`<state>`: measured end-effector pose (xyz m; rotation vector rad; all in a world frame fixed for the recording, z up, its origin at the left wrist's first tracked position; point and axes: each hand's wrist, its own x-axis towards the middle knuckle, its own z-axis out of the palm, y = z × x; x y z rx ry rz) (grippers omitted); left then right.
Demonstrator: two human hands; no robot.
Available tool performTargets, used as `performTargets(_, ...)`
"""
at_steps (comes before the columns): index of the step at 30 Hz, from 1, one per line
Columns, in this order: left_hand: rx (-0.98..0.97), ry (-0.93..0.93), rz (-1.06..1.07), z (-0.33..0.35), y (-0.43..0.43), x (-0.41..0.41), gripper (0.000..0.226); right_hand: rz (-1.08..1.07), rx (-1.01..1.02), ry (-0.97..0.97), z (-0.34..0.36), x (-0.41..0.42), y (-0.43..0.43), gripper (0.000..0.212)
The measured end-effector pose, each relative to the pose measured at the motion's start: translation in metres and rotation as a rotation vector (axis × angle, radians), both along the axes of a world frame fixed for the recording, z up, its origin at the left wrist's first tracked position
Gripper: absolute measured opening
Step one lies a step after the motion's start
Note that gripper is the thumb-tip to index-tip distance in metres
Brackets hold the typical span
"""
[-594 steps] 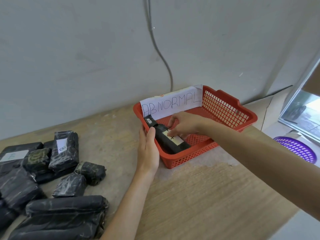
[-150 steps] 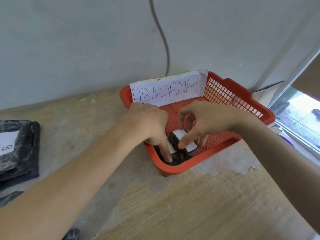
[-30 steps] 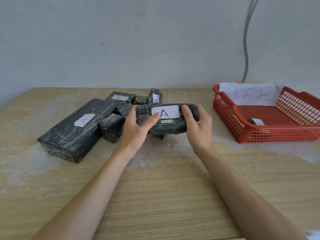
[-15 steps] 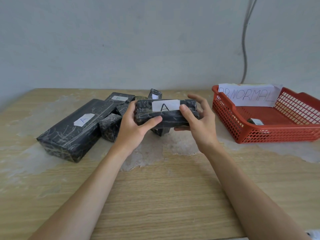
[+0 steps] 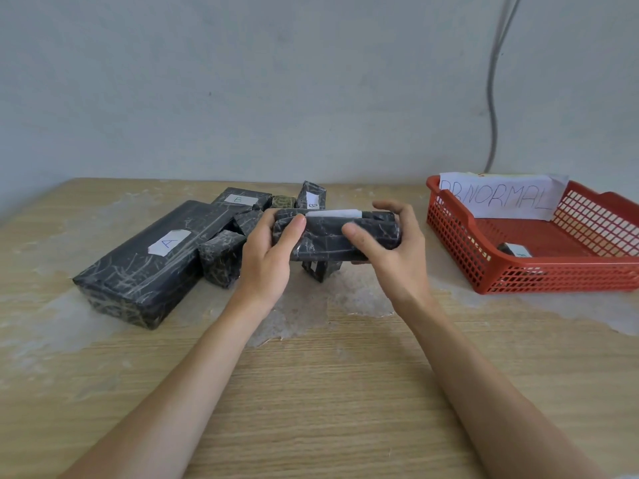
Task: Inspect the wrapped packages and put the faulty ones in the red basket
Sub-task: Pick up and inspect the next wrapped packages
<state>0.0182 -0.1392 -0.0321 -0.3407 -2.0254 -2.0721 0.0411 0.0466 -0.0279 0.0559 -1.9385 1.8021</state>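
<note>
Holding the wrapped package (image 5: 337,238) off the worktop (image 5: 345,392) in both hands, mid-inspection, centre of scene. Left hand (image 5: 268,257) clamps its left end, thumb over the near face; right hand (image 5: 394,252) clamps the right end, thumb on the near face, fingers curled over the far side. White label (image 5: 333,213) faces up and away, only its edge visible, so the near side of the wrap is what's exposed now.

To do this step well, my take:
- rotate it a face at a time, ends included; thumbs cover part of the wrap, so shift grip to clear them
- look for tears, loose folds, lifted label
- wrap looks slick and creased, so keep both ends supported while turning

Red basket (image 5: 449,219) sits right, with an "ABNORMAL" paper sign (image 5: 501,198) and one small package (image 5: 515,250) inside. If faulty, it goes there; nothing stands between. Otherwise set it apart from the uninspected pile (image 5: 221,236) far left, including the big "A" box (image 5: 138,271), so nothing gets checked twice.

No defect visible on the near face, but the rest is hidden.
</note>
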Motion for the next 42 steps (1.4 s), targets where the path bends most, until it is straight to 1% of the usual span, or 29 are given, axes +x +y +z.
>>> performTargets(2, -0.011, -0.005, 0.011, -0.0003, -0.0004, 0.0006, 0.031, -0.039, 0.020, -0.003, -0.0018, -0.0003, -0.0033, 0.067)
performTargets(3, -0.018, -0.021, 0.000, -0.0018, 0.0004, 0.0014, 0.039, -0.058, 0.017, -0.004, -0.0024, -0.0008, -0.0041, 0.069)
performTargets(4, -0.030, -0.053, -0.010, -0.0019, 0.0018, 0.0034, 0.052, -0.069, 0.023, -0.001, -0.0032, -0.0013, -0.0040, 0.068)
performTargets(5, -0.045, -0.084, -0.009, -0.0018, 0.0026, 0.0047, 0.060, -0.080, 0.044, 0.004, -0.0037, -0.0016, -0.0035, 0.065)
performTargets(8, -0.056, -0.080, -0.002, -0.0040, 0.0020, 0.0002, 0.035, -0.069, 0.118, 0.014, -0.0030, 0.0003, -0.0033, 0.050)
performTargets(10, -0.042, -0.074, 0.012, -0.0035, 0.0006, -0.0018, 0.032, -0.022, 0.068, 0.028, -0.0014, 0.0011, -0.0036, 0.031)
performTargets(12, -0.012, -0.071, 0.004, -0.0037, -0.0020, -0.0033, 0.031, -0.022, 0.039, 0.046, -0.0001, 0.0006, -0.0034, 0.017)
performTargets(15, 0.035, -0.077, -0.043, -0.0030, -0.0021, -0.0027, 0.022, -0.054, 0.025, 0.061, 0.0016, 0.0006, -0.0033, 0.010)
performTargets(17, 0.065, -0.077, -0.054, -0.0013, -0.0023, -0.0008, 0.022, -0.054, 0.018, 0.049, 0.0018, 0.0014, -0.0027, 0.016)
performTargets(20, 0.052, -0.067, -0.040, -0.0004, -0.0021, -0.0007, 0.025, -0.018, 0.076, 0.022, 0.0030, 0.0038, -0.0044, 0.044)
performTargets(22, 0.036, -0.071, -0.058, -0.0004, -0.0021, -0.0009, 0.021, -0.015, 0.079, 0.004, 0.0011, 0.0022, -0.0039, 0.052)
performTargets(23, 0.022, -0.081, -0.070, 0.0014, -0.0019, 0.0007, 0.023, -0.017, 0.073, 0.004, 0.0003, 0.0014, -0.0036, 0.051)
performTargets(25, -0.004, -0.097, -0.074, 0.0015, -0.0024, 0.0013, 0.036, -0.029, 0.101, 0.032, -0.0010, 0.0005, -0.0028, 0.045)
performTargets(26, -0.012, -0.091, -0.057, 0.0012, -0.0023, 0.0013, 0.040, -0.027, 0.106, 0.049, -0.0012, 0.0008, -0.0028, 0.039)
performTargets(29, -0.022, -0.046, -0.029, 0.0011, -0.0022, 0.0017, 0.042, -0.014, 0.015, 0.077, -0.0002, 0.0011, -0.0028, 0.016)
performTargets(30, -0.027, -0.044, -0.041, 0.0020, -0.0016, 0.0032, 0.049, -0.028, 0.002, 0.078, 0.0002, 0.0004, -0.0025, 0.012)
performTargets(31, -0.029, -0.051, -0.061, 0.0011, -0.0021, 0.0027, 0.061, -0.046, -0.003, 0.075, 0.0006, -0.0007, -0.0018, 0.009)
performTargets(33, -0.044, -0.060, -0.129, 0.0024, -0.0020, 0.0050, 0.083, -0.075, -0.027, 0.054, 0.0016, -0.0025, -0.0007, 0.008)
performTargets(34, -0.050, -0.064, -0.139, 0.0020, -0.0020, 0.0046, 0.085, -0.071, -0.043, 0.037, 0.0017, -0.0029, 0.0000, 0.010)
performTargets(35, -0.049, -0.054, -0.134, 0.0023, -0.0015, 0.0047, 0.079, -0.053, -0.052, 0.018, 0.0014, -0.0030, 0.0006, 0.013)
performTargets(37, -0.025, -0.033, -0.109, 0.0035, -0.0006, 0.0056, 0.055, -0.001, -0.041, -0.009, 0.0017, -0.0019, 0.0006, 0.021)
performTargets(38, -0.020, -0.021, -0.095, 0.0031, -0.0012, 0.0055, 0.046, 0.012, -0.025, -0.013, 0.0021, -0.0016, 0.0001, 0.027)
performTargets(39, -0.024, -0.016, -0.085, 0.0029, -0.0020, 0.0054, 0.043, 0.016, -0.012, -0.011, 0.0022, -0.0018, -0.0001, 0.030)
performTargets(40, -0.032, -0.014, -0.092, 0.0029, -0.0031, 0.0051, 0.046, 0.014, -0.009, -0.009, 0.0026, -0.0023, 0.0002, 0.031)
performTargets(42, -0.066, -0.011, -0.119, 0.0033, -0.0059, 0.0045, 0.065, 0.008, -0.030, -0.016, 0.0034, -0.0030, 0.0010, 0.030)
